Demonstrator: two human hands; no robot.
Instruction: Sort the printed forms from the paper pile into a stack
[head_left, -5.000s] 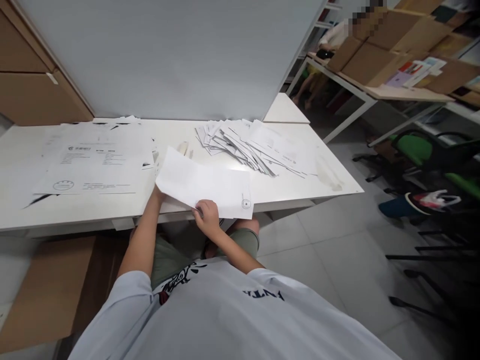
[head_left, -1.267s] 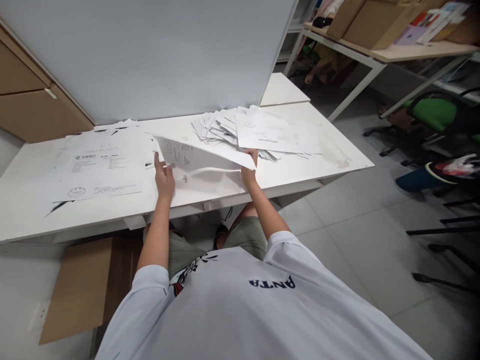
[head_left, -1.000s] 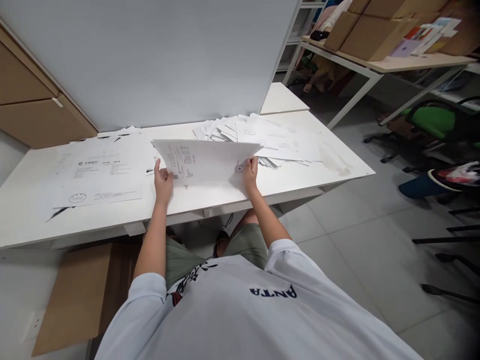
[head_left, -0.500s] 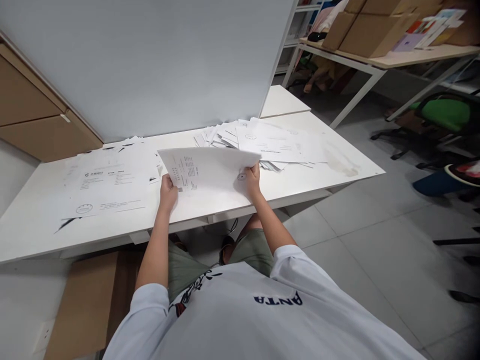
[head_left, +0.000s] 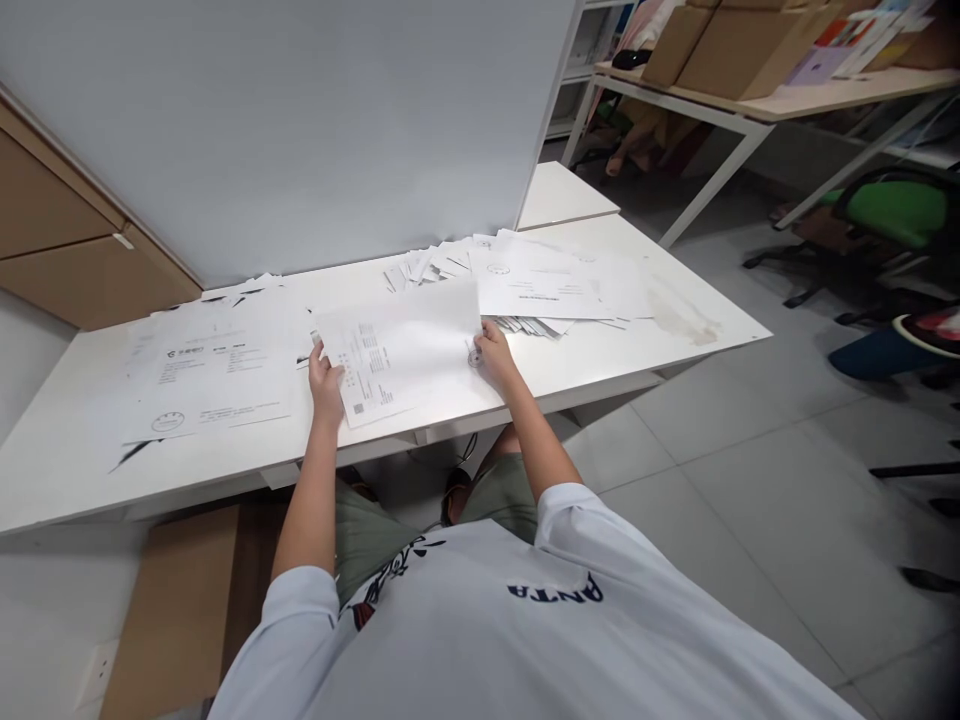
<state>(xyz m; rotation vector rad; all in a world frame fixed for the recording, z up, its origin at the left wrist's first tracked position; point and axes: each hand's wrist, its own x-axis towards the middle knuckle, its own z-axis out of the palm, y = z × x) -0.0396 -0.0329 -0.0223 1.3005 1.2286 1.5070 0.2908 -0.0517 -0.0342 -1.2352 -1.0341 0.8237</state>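
Observation:
A printed sheet of paper lies between my two hands, low over the front of the white table. My left hand is closed on its left edge. At its right edge, my right hand pinches it beside a round printed mark. Whether more than one sheet is held I cannot tell. To the left is a spread of printed papers. Behind and to the right rests a heap of loose papers, partly hidden by the held sheet.
A large whitish panel stands along the table's back. Brown cardboard boxes are at the left, and another cardboard box is below. To the right are a second desk, a green chair and a dark blue bin.
The held sheet has gone from raised and bowed to flatter and lower, nearer the tabletop. My right hand has shifted slightly left, and my left hand slightly left too.

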